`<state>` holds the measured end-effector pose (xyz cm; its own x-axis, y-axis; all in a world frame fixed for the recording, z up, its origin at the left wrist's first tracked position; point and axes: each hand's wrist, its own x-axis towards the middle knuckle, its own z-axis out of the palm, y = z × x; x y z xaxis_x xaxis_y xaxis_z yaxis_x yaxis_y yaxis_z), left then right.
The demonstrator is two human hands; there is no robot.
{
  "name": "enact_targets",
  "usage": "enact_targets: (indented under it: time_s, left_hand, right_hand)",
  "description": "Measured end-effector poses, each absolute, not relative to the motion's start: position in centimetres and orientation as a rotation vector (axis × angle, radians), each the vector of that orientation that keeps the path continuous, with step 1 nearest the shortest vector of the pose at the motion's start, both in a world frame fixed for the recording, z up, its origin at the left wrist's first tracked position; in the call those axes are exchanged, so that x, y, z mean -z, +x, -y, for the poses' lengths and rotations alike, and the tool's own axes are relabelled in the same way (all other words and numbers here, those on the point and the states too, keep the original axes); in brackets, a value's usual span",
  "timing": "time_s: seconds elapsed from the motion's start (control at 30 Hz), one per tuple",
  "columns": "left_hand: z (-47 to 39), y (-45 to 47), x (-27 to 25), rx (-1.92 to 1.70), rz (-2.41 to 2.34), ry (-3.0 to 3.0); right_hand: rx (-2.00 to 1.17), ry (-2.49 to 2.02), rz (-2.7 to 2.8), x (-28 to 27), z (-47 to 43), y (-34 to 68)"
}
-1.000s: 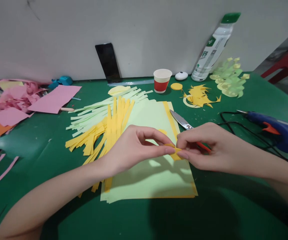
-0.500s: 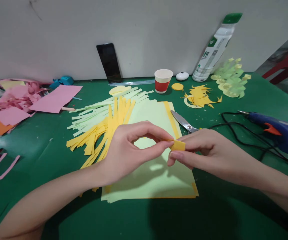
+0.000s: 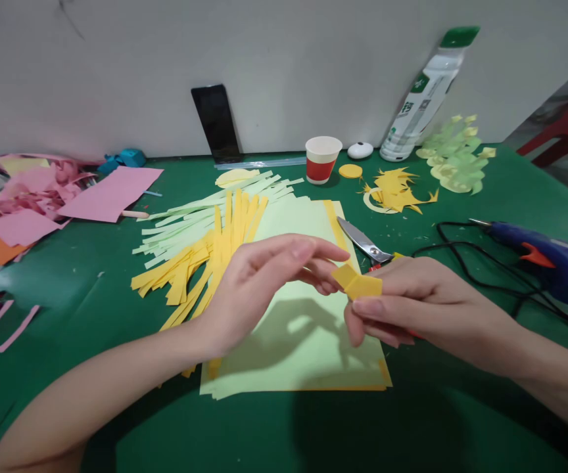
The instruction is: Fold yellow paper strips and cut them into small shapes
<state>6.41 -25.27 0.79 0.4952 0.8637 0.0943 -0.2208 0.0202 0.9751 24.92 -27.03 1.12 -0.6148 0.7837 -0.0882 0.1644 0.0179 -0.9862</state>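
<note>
A small folded yellow paper strip [image 3: 360, 284] is pinched between the thumb and fingers of my right hand [image 3: 407, 299]. Its flat, many-sided fold faces me, with a short end sticking out to the left. My left hand [image 3: 269, 282] is beside it, fingers apart and holding nothing, the fingertips close to that short end. Both hands are above a stack of pale green paper sheets [image 3: 284, 368]. Yellow paper strips [image 3: 237, 223] fan out to the left, partly behind my left hand, and light green strips [image 3: 170, 230] lie beyond them.
Scissors [image 3: 363, 241] lie behind my right hand, handles mostly hidden. A blue glue gun [image 3: 550, 253] with a black cord is at right. Along the back stand a red-and-white paper cup [image 3: 321, 169], a phone [image 3: 216, 125] and a bottle [image 3: 419, 102]. Pink paper [image 3: 114, 194] lies at left.
My left hand has let go of the yellow strip and its fingers have spread. My right hand has shifted slightly right with the strip, whose folded face now shows more fully.
</note>
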Motion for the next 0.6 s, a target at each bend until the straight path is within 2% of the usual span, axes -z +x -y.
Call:
enact_targets:
  time_s: [0.1,0.27,0.6]
  left_hand:
    - [25.0,6.6,-0.6,-0.85,-0.63,1.116]
    - [24.9,6.8,-0.2,-0.741,-0.633,1.038]
    - [25.2,6.4,-1.2,-0.708,-0.772,1.386]
  right_hand:
    - [-1.762,-0.943,1.712,-1.2,27.0,25.0]
    - [-1.738,-0.934,1.809,-1.3,26.9,25.0]
    - [-1.662,-0.983,1.908,-1.2,27.1,25.0]
